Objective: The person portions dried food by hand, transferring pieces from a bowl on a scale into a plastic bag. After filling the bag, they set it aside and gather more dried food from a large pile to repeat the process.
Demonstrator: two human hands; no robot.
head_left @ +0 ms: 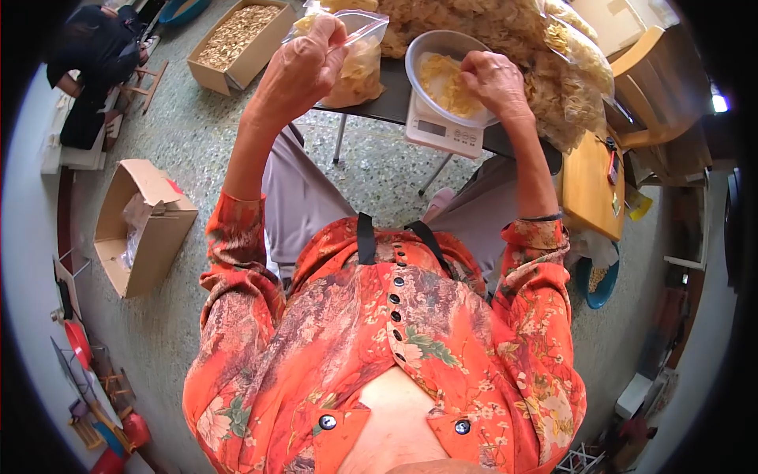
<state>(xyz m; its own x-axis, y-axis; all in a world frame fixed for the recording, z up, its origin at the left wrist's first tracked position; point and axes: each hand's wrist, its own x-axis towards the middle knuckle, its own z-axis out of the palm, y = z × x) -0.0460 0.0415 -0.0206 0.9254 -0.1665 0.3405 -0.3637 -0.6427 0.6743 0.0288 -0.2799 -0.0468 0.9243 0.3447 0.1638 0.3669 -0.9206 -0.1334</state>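
My left hand (308, 71) is closed, pinching the top edge of a clear zip bag (365, 63) that bulges with pale yellow dried pieces and rests on the dark table. My right hand (493, 83) reaches into a translucent plastic bowl (412, 59), its fingers pinched together on yellow dried flakes (450, 85). Exactly how much the fingertips hold is hidden. Under the bowl is a white digital kitchen scale (446, 136) with its display and buttons facing me. A large heap of similar dried flakes (474, 20) lies behind the bowl.
Filled clear bags (580, 59) lean at the heap's right, near a wooden chair (647, 87) and a wooden stool (592, 186). On the floor at left are a carton of dried chips (237, 35) and an open cardboard box (150, 229). Another person (95, 55) sits at upper left.
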